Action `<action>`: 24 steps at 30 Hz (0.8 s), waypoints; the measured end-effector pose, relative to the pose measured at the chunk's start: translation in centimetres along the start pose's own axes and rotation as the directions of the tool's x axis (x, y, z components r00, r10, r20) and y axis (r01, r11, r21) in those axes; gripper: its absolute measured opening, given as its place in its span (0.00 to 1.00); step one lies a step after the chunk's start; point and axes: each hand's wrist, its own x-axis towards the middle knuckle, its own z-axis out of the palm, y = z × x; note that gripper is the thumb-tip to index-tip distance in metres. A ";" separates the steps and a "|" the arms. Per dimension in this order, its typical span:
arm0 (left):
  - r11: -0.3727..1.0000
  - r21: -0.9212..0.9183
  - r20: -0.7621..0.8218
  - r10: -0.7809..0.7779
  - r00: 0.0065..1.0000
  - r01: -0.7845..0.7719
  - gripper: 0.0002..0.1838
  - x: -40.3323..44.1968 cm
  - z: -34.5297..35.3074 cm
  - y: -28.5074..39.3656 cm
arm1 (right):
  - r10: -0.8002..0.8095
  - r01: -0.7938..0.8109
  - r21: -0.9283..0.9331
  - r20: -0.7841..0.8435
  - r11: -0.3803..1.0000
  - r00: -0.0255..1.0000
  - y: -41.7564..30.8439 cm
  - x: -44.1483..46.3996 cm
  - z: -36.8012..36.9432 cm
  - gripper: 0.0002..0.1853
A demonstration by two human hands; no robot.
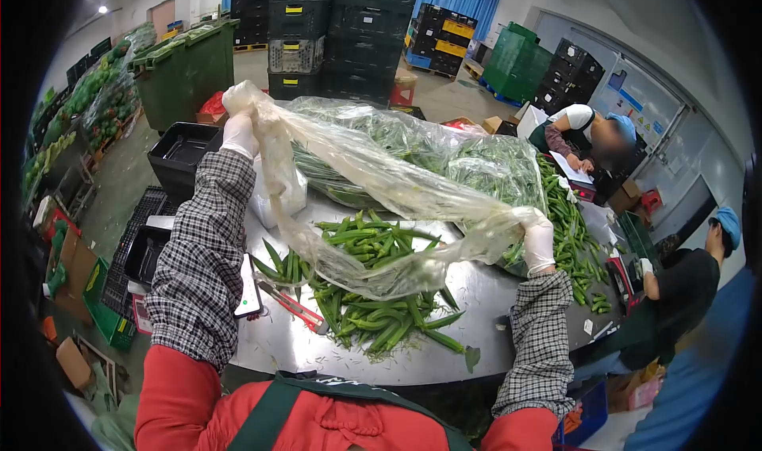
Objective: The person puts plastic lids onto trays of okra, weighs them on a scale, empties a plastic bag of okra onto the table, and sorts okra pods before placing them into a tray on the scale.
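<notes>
My left hand (pixel 240 134), in a white glove, is raised at the table's far left and closed on one end of a clear plastic bag (pixel 373 177). At the right, my gloved right hand (pixel 536 241) grips the bag's other side, so it is stretched between both hands. Below the bag, a pile of okra (pixel 385 320) lies on the metal table (pixel 484 352), partly seen through the plastic. A red-handled cutter (pixel 298 308) lies left of the pile, beside a phone (pixel 248 288). Behind the bag are full clear bags of green produce (pixel 492 169).
Black trays (pixel 182 153) stand at the left, near a green bin (pixel 186 74). Stacked crates (pixel 361 38) rise behind the table. More loose okra (pixel 567 229) lies at the right. One person (pixel 575 130) writes on paper; another person (pixel 690 280) works at the right edge.
</notes>
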 end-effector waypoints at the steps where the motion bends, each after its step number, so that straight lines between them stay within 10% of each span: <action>1: 1.000 -0.011 0.020 0.011 1.000 -0.011 0.20 -0.2 0.3 0.0 | -0.012 0.013 0.029 -0.029 0.999 0.999 -0.7 0.0 0.1 0.08; 9: 0.999 -0.048 0.263 -0.001 0.965 0.014 0.18 -1.7 6.3 3.0 | -0.041 0.033 -0.087 -0.091 0.996 0.995 -7.4 2.2 -0.8 0.09; 12: 0.998 -0.043 0.618 -0.015 0.786 0.053 0.20 -6.1 13.0 5.1 | -0.131 0.112 0.228 0.066 0.967 0.989 -10.4 5.4 -0.3 0.13; 14: 0.909 0.235 0.870 -0.039 0.492 -0.343 0.22 -6.8 17.7 5.0 | -0.228 0.135 0.314 0.282 0.940 0.932 -15.2 5.3 2.4 0.14; 15: 0.969 0.056 0.920 -0.144 0.366 0.239 0.22 -12.6 20.9 6.2 | -0.239 0.116 0.392 0.280 0.912 0.930 -15.7 7.1 2.8 0.14; 18: 0.811 0.146 0.979 -0.036 0.201 -0.566 0.19 -18.6 27.2 5.0 | -0.510 0.502 0.113 0.318 0.858 0.800 -21.8 5.1 6.9 0.18; 20: 0.681 0.191 0.979 -0.079 0.188 -0.707 0.22 -22.5 28.6 4.5 | -0.655 0.734 -0.260 0.334 0.627 0.678 -25.6 2.0 8.9 0.21; 21: 0.324 -0.047 0.991 0.134 -0.004 -0.945 0.21 -20.9 29.8 2.8 | -0.681 0.758 -0.376 0.340 0.534 0.649 -26.9 0.6 9.7 0.22; 22: 0.496 0.092 0.984 0.090 0.156 -0.863 0.18 -20.6 29.7 3.0 | -0.621 0.645 0.048 0.337 0.762 0.708 -26.8 1.3 9.8 0.23; 24: 0.682 0.130 0.951 0.120 0.286 -0.720 0.13 -19.4 29.8 2.9 | -0.603 0.622 -0.055 0.193 0.781 0.774 -25.6 -0.4 10.2 0.24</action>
